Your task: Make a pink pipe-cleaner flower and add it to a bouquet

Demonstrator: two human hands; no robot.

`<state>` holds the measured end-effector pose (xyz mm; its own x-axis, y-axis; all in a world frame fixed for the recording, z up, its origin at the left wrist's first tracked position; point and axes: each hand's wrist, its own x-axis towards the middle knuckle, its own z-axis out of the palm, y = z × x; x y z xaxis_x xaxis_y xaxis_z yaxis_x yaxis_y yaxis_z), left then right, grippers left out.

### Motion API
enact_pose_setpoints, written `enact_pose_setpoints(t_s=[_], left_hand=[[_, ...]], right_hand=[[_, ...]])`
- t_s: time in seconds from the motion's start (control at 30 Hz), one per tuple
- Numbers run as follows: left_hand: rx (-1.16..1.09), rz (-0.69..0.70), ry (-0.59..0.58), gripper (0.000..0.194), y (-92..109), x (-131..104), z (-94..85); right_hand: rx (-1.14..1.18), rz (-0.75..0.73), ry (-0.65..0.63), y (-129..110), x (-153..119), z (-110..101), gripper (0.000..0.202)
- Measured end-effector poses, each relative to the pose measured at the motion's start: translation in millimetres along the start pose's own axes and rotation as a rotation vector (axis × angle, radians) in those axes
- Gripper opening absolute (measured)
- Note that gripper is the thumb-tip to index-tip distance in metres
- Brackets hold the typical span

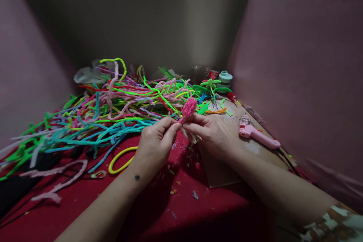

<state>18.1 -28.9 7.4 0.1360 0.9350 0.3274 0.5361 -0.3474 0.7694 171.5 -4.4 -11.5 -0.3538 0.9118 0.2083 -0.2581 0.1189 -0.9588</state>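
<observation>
A pink pipe cleaner [189, 108], coiled into an oval petal-like shape, stands up between my two hands over the front of the table. My left hand [157, 140] pinches its lower end with thumb and forefinger. From the other side, my right hand [211, 134] pinches it just under the coil, and the two sets of fingertips nearly meet. Something pale hangs below my right fingers, too blurred to name. Behind my hands lies a big heap of pipe cleaners [133, 100] in green, pink, blue and yellow.
At the right, a pink glue gun [258, 135] with a black cord lies on a brown board [221, 174]. A green pipe-cleaner plant [211, 87] and a pale blue bottle [225, 77] stand behind. A yellow ring [117, 162] and scraps lie on the red cloth [159, 211].
</observation>
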Motion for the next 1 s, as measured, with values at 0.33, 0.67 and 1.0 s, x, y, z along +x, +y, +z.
enact_pose_setpoints(t_s=[0.33,0.67,1.0], left_hand=[[-0.085,-0.022,-0.030,0.026,2,1,0.4],[-0.590,-0.286,-0.201,0.031,11,0,-1.4],[-1.053,-0.477,-0.551,0.020,-8,4,1.2]], right_hand=[[0.142,0.013,0.048,0,-2,0,0.008],[0.101,0.012,0.091,5,0,-2,0.012],[0.372,0.122,-0.010,4,1,4,0.017]])
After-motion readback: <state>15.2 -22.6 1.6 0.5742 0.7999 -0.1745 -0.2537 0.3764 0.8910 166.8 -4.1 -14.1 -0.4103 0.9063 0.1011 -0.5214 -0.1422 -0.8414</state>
